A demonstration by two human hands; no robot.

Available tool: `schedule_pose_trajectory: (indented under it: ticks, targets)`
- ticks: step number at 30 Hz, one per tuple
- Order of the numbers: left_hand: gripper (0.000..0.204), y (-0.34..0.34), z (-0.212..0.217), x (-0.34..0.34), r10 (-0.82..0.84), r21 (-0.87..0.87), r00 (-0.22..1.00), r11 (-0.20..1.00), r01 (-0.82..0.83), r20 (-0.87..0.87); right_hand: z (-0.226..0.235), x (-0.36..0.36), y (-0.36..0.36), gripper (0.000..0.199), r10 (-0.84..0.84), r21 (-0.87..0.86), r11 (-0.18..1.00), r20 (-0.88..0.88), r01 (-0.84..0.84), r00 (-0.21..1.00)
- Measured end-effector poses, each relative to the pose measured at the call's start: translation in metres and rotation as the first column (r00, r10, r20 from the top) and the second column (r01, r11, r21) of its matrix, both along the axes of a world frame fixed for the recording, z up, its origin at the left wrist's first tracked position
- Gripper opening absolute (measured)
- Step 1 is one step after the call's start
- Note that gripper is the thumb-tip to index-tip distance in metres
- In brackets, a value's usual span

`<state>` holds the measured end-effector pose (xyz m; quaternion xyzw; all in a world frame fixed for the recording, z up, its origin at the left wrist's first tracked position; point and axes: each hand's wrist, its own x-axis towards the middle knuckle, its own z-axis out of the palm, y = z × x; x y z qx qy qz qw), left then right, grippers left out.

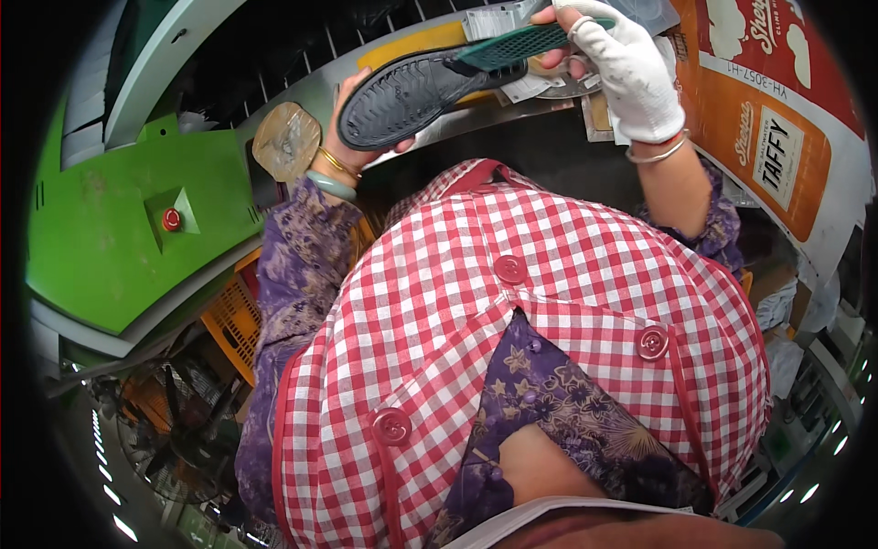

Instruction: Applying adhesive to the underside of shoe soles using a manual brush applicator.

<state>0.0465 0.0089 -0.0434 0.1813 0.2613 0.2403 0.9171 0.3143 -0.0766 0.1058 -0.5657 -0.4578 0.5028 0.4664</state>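
Observation:
My left hand (352,128) wraps round the wide end of a black shoe sole (393,101), which has a ridged tread facing up. The fingers show at the sole's edges, and the rest of them is hidden beneath it. My right hand (631,82), in a white glove that leaves the fingertips bare, pinches the far end of a green, sole-shaped piece (526,46) with a honeycomb-like texture. This green piece lies across the narrow end of the black sole. Whether the two are joined there, I cannot tell.
A green machine panel (110,229) with a red knob (171,219) stands at the left, beside a round brownish disc (285,142). Cartons (796,174) rise at the right. A metal bench edge (457,137) runs behind my hands. An orange crate (233,320) and a fan (174,412) sit lower left.

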Motion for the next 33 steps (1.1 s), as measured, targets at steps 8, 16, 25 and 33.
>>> schedule_pose_trajectory:
  ticks: [8, 16, 25, 33]
  targets:
    - [0.057, -0.015, 0.025, 0.039, 0.091, -0.087, 0.981, 0.993, -0.077, 0.17, -0.025, -0.068, -0.019, 0.018, -0.099, 0.416, 0.902, 0.458, -0.115, 0.884]
    - [0.06, -0.016, 0.023, 0.042, 0.051, -0.115, 0.977, 0.993, -0.027, 0.206, -0.025, -0.041, -0.005, 0.018, -0.105, 0.042, 0.994, 0.354, 0.096, 0.929]
    - [0.053, -0.023, 0.077, 0.026, -0.046, 0.131, 0.985, 0.991, 0.024, 0.166, 0.029, -0.041, -0.026, 0.023, -0.607, 0.523, 0.591, -0.214, 0.614, 0.766]
    - [0.06, 0.076, 0.26, 0.112, -0.015, 0.365, 0.937, 0.923, -0.121, 0.348, 0.035, -0.016, -0.043, 0.026, -0.696, 0.502, 0.383, -0.396, 0.776, 0.599]
